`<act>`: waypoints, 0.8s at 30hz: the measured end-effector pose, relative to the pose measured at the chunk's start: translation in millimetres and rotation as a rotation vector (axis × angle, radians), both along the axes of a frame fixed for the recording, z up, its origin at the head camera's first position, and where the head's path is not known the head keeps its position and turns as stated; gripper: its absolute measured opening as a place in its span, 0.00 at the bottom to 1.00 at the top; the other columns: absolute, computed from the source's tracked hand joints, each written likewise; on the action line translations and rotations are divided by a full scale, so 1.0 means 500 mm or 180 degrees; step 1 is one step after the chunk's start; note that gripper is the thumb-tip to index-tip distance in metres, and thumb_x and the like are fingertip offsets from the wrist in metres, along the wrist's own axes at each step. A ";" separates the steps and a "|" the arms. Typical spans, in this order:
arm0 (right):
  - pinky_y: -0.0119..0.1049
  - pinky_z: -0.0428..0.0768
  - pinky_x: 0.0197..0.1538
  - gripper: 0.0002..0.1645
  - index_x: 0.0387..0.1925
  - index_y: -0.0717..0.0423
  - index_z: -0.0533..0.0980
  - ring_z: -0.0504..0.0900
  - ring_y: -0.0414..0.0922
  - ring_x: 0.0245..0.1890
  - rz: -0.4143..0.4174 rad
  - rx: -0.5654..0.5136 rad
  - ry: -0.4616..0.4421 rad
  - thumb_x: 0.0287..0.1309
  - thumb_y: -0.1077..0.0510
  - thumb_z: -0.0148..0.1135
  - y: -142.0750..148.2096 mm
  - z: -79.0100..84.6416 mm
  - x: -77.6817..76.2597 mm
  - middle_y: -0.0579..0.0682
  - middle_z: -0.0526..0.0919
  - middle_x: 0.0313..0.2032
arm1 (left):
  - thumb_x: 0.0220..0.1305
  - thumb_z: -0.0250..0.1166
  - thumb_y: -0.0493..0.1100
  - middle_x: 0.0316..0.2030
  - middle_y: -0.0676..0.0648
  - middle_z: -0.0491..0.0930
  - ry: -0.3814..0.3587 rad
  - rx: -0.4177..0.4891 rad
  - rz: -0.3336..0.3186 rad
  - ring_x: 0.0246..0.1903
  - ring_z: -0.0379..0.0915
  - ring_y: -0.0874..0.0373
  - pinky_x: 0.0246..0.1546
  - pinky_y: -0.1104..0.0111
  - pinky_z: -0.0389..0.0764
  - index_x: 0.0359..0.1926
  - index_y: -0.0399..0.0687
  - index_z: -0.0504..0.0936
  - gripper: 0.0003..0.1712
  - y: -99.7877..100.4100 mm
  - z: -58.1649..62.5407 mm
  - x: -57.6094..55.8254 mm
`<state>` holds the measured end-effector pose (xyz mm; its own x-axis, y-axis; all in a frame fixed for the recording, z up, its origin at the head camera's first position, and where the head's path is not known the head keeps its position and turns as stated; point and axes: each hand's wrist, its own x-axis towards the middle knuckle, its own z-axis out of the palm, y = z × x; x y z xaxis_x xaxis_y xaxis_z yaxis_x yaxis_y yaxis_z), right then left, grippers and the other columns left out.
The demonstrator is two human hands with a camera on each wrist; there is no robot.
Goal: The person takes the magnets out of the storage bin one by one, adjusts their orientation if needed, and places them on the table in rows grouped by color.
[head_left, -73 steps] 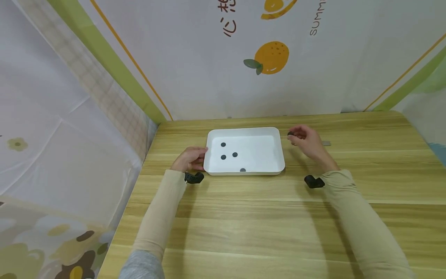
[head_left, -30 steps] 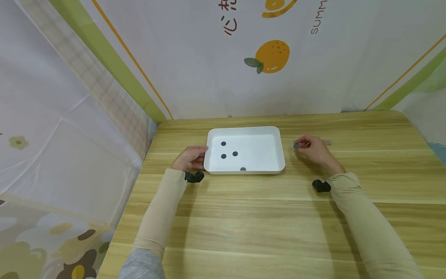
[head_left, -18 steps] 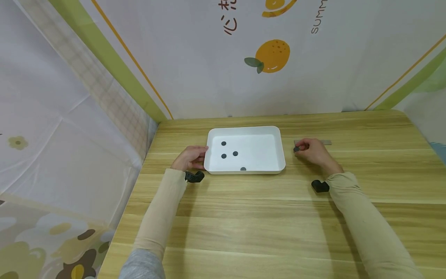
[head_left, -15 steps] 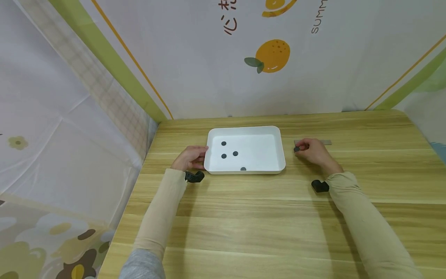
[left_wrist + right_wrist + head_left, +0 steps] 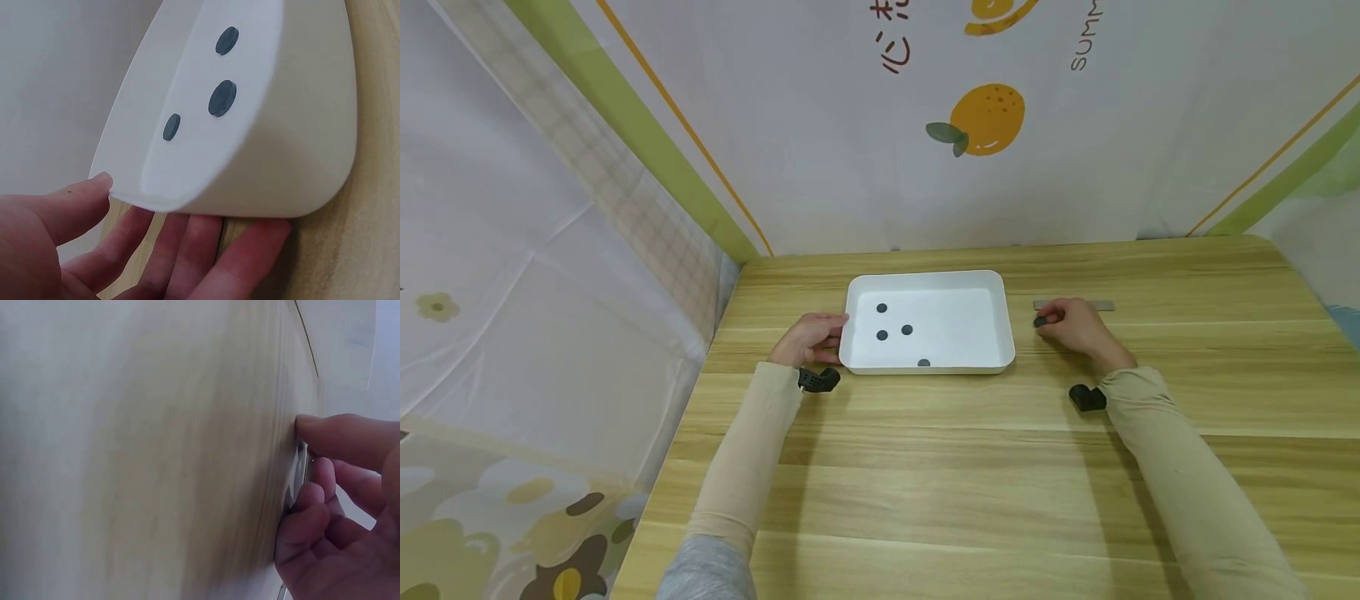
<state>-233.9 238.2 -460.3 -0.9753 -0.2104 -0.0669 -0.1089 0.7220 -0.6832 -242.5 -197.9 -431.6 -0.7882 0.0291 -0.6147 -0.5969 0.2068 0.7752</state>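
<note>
While the left hand (image 5: 808, 340) loosely grips the white tray (image 5: 958, 321), the right hand (image 5: 1075, 327), nearly closed, pinches a dark disc (image 5: 1040, 322) off the tray's right end, just in front of the crosswise grey strip (image 5: 1102, 306).

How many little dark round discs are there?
5: three discs in the left part of the white tray, one disc partly hidden at its near edge, and one disc pinched in the right hand. Others could be hidden.

Smooth plastic tray (image 5: 958, 325), matt discs (image 5: 907, 330), wood-grain tabletop (image 5: 940, 483), strip (image 5: 1102, 306) perhaps metal
</note>
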 end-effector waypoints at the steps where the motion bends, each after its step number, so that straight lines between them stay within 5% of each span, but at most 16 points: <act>1: 0.31 0.71 0.39 0.15 0.44 0.69 0.78 0.74 0.45 0.35 0.0012 0.0002 0.0002 0.57 0.62 0.64 0.000 0.000 -0.001 0.58 0.80 0.34 | 0.72 0.56 0.47 0.40 0.45 0.80 0.0003 -0.0005 0.0002 0.35 0.81 0.57 0.31 0.63 0.85 0.63 0.39 0.71 0.24 0.000 0.000 0.000; 24: 0.34 0.70 0.39 0.14 0.44 0.70 0.78 0.75 0.47 0.35 0.0071 0.0067 0.0004 0.58 0.64 0.61 0.000 0.008 0.004 0.60 0.81 0.34 | 0.72 0.56 0.48 0.42 0.45 0.81 0.0008 -0.0029 -0.0020 0.36 0.81 0.57 0.30 0.64 0.85 0.62 0.39 0.72 0.23 0.001 0.004 0.004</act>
